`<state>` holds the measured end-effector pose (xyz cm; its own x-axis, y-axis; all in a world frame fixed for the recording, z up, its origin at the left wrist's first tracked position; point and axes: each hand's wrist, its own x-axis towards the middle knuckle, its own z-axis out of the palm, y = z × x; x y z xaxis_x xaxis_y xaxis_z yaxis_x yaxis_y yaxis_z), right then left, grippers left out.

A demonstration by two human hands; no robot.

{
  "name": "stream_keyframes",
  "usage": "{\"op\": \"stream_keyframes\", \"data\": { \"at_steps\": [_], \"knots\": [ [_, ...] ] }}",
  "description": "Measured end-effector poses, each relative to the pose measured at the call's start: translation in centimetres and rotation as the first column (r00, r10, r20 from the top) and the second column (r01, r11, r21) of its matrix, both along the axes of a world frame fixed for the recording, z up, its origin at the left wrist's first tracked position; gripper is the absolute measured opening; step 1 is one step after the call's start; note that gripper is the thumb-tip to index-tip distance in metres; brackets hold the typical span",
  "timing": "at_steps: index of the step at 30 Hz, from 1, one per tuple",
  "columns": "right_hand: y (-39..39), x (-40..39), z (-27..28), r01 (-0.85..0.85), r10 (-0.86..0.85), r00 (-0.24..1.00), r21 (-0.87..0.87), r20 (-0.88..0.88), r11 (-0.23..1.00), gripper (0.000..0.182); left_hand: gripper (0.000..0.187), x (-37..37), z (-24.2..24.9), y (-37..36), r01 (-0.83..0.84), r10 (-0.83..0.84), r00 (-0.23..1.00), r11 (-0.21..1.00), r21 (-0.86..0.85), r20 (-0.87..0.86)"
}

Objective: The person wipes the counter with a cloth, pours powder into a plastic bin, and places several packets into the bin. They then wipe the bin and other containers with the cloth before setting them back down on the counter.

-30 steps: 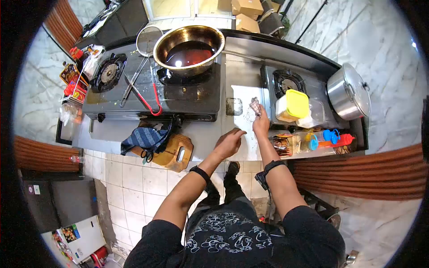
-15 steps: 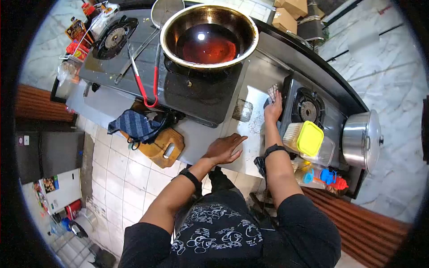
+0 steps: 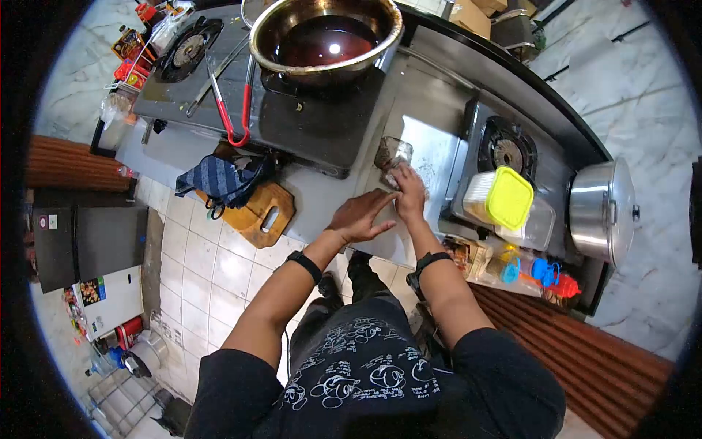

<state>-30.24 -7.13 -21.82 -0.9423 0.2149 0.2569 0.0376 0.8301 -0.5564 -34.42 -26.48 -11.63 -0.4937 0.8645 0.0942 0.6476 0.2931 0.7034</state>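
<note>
Fingers of the right hand bunched and clenched around a small crumpled cloth, pressed down onto the steel counter. Left hand just beside it, touching the counter's front edge, fingers stretched out flat and loose, grasping nothing. Black bands on both wrists.

Relative to the cloth:
- Right behind it, touching or nearly so, a small clear glass container standing on the counter; contents too dim to name.
- Further behind and to the left, a black gas stove bearing a large metal wok filled with dark oil.
- Left along the stove top, red-handled tongs and a wire skimmer handle lying across it, a bare burner past them.
- Left and nearer the floor, a striped blue towel draped over a wooden cutting board at the counter's edge.
- To the right, a second burner, then a yellow-lidded plastic container.
- Further right, a steel lidded pot.
- Right and nearer the body, a cluster of condiment bottles with blue and red caps.
</note>
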Motion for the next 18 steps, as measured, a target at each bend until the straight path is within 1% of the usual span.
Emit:
{"op": "stream_keyframes", "data": {
  "at_steps": [2,3,4,5,6,7,8,9,10,11,12,13,14,15,16,18],
  "knots": [
    [-2.6,3.1,-0.6,0.077,-0.085,0.996,-0.182,-0.034,0.98,0.046,0.061,0.2,-1.0,0.1,-0.007,0.01,0.999,0.997,0.072,-0.042],
    [-3.6,4.6,-2.1,0.08,-0.09,0.996,-0.453,0.0,0.888,0.046,0.062,0.2,-0.7,0.1,-0.005,0.006,1.0,0.998,0.056,-0.014],
    [-4.5,6.1,-3.6,0.076,-0.078,0.997,-0.685,0.028,0.725,0.047,0.062,0.2,-0.4,0.1,-0.009,0.008,1.0,0.999,0.043,0.015],
    [-6.0,7.9,-4.1,0.183,-0.164,0.983,-0.603,0.088,0.776,0.041,0.062,0.2,-0.1,0.0,0.002,-0.002,1.0,1.0,-0.004,-0.014],
    [-6.6,9.3,-5.8,0.211,-0.029,0.971,-0.79,0.239,0.575,0.04,0.06,0.3,0.1,0.0,0.005,-0.005,1.0,1.0,-0.021,-0.008],
    [-8.0,11.4,-7.6,0.168,-0.077,0.985,-0.738,0.156,0.654,0.037,0.058,0.3,-0.1,-0.1,0.003,-0.003,0.999,1.0,0.012,-0.034],
    [-9.3,12.9,-1.8,0.03,0.052,0.978,-0.383,0.202,0.923,0.034,0.056,0.4,-0.6,-0.1,-0.001,0.004,0.998,0.999,0.044,-0.059],
    [-10.5,15.0,-2.5,0.049,0.015,0.95,-0.196,0.312,0.979,0.031,0.056,0.5,-0.7,-0.1,0.0,0.004,0.998,0.998,0.056,-0.059],
    [-11.5,16.3,-2.7,0.05,-0.045,0.911,-0.002,0.411,0.999,0.03,0.055,0.5,-0.8,0.0,-0.008,0.014,0.994,0.998,0.061,-0.104],
    [-11.5,17.1,-3.0,0.054,-0.051,0.91,0.006,0.412,0.999,0.03,0.054,0.7,-0.9,-0.1,-0.014,0.024,0.989,0.998,0.064,-0.146],
    [-11.7,17.8,-1.9,0.049,0.037,0.934,-0.229,0.355,0.972,0.041,0.054,0.8,-1.0,-0.1,-0.009,0.019,0.99,0.998,0.069,-0.141],
    [-11.9,17.9,-0.4,0.027,0.108,0.956,-0.448,0.272,0.894,0.052,0.054,0.7,-1.0,-0.1,-0.016,0.024,0.993,0.998,0.066,-0.118],
    [-12.1,17.7,1.1,0.03,0.103,0.956,-0.442,0.274,0.896,0.052,0.054,0.6,-0.9,0.0,-0.025,0.031,0.995,0.998,0.064,-0.096],
    [-12.2,16.8,3.1,0.236,-0.148,0.966,-0.492,0.211,0.838,0.048,0.054,0.7,-0.2,-0.1,-0.032,0.034,0.997,0.999,0.044,-0.067],
    [-11.8,15.4,4.0,0.408,-0.392,0.907,-0.552,0.155,0.727,0.044,0.054,0.7,-0.9,0.1,-0.035,0.038,0.997,0.998,0.05,-0.072],
    [-7.9,11.6,2.1,0.495,-0.531,0.844,-0.496,0.077,0.714,0.049,0.053,0.5,-2.4,0.2,-0.067,0.087,0.986,0.987,0.144,-0.143]
  ]
}}
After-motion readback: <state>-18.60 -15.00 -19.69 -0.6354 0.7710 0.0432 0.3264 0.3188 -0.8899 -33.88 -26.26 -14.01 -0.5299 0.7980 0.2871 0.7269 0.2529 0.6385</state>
